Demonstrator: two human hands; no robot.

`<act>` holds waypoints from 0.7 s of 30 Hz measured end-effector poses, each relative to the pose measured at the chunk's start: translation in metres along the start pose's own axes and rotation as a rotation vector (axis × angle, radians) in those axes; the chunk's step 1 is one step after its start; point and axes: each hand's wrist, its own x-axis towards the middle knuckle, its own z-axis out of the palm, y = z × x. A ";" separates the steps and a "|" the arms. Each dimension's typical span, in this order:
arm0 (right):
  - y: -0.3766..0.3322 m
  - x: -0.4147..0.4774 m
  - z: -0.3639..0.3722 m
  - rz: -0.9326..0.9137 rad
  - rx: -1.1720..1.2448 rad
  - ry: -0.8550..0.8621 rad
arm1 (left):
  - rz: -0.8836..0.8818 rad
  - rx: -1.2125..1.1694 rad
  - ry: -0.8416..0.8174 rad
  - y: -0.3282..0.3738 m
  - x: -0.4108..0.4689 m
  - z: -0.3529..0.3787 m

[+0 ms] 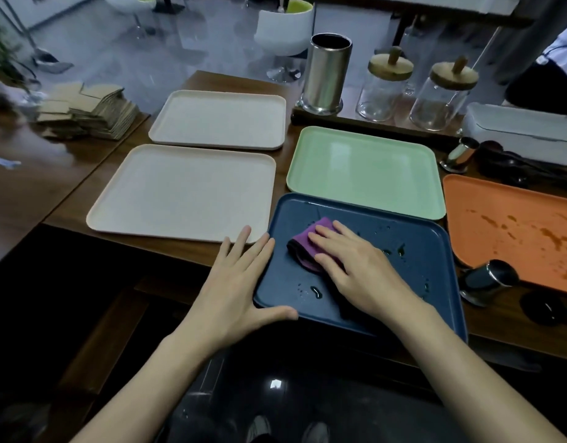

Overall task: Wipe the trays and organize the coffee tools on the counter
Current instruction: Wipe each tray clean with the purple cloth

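Purple cloth: one folded purple cloth (310, 247) lies under the right grip (349, 266), whose fingers are straight and apart, pressing down rather than curling round it; it sits on the left half of the dark blue rectangular plastic tray (435, 247)
Left grip: the left grip (240, 282) is also spread and holds nothing; its fingers lie along the blue tray's left rim, thumb at the near-left corner, as a brace
Task's thing: the blue tray lies at the near edge of the dark wooden tabletop (68, 174) and seems to jut past it; droplets dot its floor near and right of the cloth
Risk, tray: a hard stroke toward the body could slide or tip it off the edge; the only brace is a flat palm
Risk, cloth: flat fingers may slip off the fold; the cloth could bunch and smear the droplets
Risk, neighbours: a shove rightward could knock the small steel cup lying on its side (486, 279), just beside the stained orange plastic tray (499, 219); it would likely roll
Count, trays: five; near cream tray (183, 193), far cream tray (218, 118), pale green tray (365, 171), blue, orange
Count, steel: one tall steel cylinder (328, 75); two small cups, counting the second steel cup (459, 155)
Count, jars: two; left glass jar with wooden lid (382, 87), right glass jar with wooden lid (442, 97)
Count, cloths: one
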 end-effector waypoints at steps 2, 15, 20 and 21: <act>0.001 0.002 0.005 0.003 -0.031 -0.019 | 0.001 -0.003 0.001 0.001 0.002 0.000; 0.000 -0.006 0.007 -0.130 -0.142 -0.155 | -0.161 -0.008 0.215 0.010 -0.017 0.016; -0.004 0.019 0.008 -0.130 -0.187 -0.181 | -0.172 0.044 0.185 0.009 -0.016 0.010; -0.004 0.029 0.009 -0.126 -0.193 -0.178 | -0.173 0.045 0.178 0.008 -0.016 0.010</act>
